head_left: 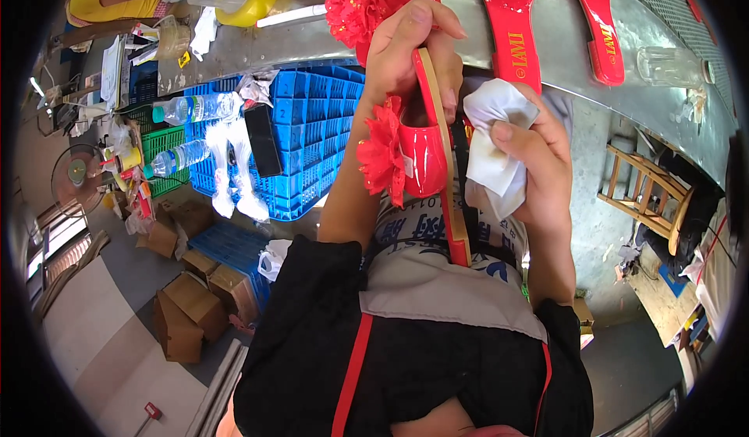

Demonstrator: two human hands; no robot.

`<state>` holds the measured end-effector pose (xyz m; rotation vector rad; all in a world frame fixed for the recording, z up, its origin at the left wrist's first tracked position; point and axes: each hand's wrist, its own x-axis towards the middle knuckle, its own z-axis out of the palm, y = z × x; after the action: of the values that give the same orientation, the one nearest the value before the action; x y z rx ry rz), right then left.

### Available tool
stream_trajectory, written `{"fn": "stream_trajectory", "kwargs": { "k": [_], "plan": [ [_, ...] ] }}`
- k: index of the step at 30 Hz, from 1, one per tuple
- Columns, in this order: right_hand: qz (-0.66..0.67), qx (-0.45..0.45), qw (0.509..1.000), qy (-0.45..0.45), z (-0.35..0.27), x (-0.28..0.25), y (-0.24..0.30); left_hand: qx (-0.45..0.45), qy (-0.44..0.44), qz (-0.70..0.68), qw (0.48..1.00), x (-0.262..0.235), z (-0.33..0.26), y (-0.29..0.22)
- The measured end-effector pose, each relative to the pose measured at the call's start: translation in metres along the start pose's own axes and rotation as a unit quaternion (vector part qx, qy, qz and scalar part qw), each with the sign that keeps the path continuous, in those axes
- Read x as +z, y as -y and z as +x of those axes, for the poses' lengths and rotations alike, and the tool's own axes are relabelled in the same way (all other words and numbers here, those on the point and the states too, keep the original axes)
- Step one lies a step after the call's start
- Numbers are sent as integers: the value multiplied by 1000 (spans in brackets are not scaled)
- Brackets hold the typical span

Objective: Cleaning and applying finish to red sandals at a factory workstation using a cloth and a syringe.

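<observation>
Red sandal (425,156) gripped edge-on by left hand (409,47); right hand (538,164) pinches white cloth (495,136); insole hidden.

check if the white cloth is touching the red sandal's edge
Cannot tell: in the head view the white cloth sits right beside the red sandal, but no clear contact or gap shows.

Glossy red sandal (421,156) with red flower, white cloth (495,144), blue crates (308,136), yellow container (253,4)
</observation>
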<state>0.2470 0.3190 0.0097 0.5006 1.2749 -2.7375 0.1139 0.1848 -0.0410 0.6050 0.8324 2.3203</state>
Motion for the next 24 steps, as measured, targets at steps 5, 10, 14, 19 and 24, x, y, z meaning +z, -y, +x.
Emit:
{"fn": "stream_trajectory", "kwargs": {
  "k": [5,10,14,19,24],
  "plan": [
    [17,41,999,-2,2,-11,0,13,22,-36,999,-7,0,4],
    [41,-34,996,73,8,-13,-1,6,55,-90,994,-22,3,7],
    [52,-3,996,78,7,-18,-5,14,280,76,957,-35,4,-22],
    [27,54,996,68,1,-19,-22,-123,382,227,887,-30,2,-81],
    [26,147,985,84,-19,-20,-50,-186,408,362,817,-7,4,-107]
  ]
}}
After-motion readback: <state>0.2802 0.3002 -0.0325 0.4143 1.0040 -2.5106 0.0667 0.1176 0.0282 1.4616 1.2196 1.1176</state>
